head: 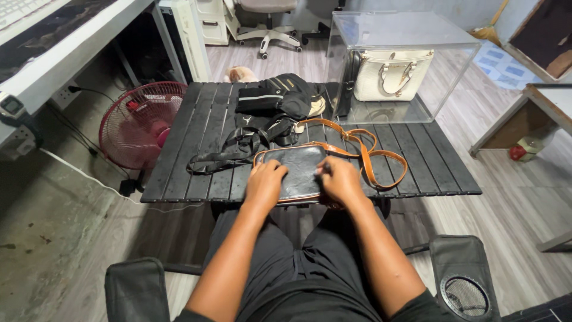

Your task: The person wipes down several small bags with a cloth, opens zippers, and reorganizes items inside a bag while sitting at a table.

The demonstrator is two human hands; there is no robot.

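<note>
A small black bag (pixel 300 169) with tan leather trim lies flat at the front edge of a black slatted table (pixel 202 137). Its tan strap (pixel 368 156) loops to the right. My left hand (pixel 265 180) rests on the bag's left part with fingers curled. On the bag's right part my right hand (pixel 338 179) presses down, fingers bent at the top edge. Behind the bag lies a black strap bag (pixel 271 113) in a heap. Whether either hand grips anything small is hidden.
A clear plastic box (pixel 405 36) at the table's back right holds a white handbag (pixel 390 74). A red fan (pixel 140 122) stands on the floor to the left, under a white desk (pixel 59 48). Chair armrests (pixel 462 274) flank my legs.
</note>
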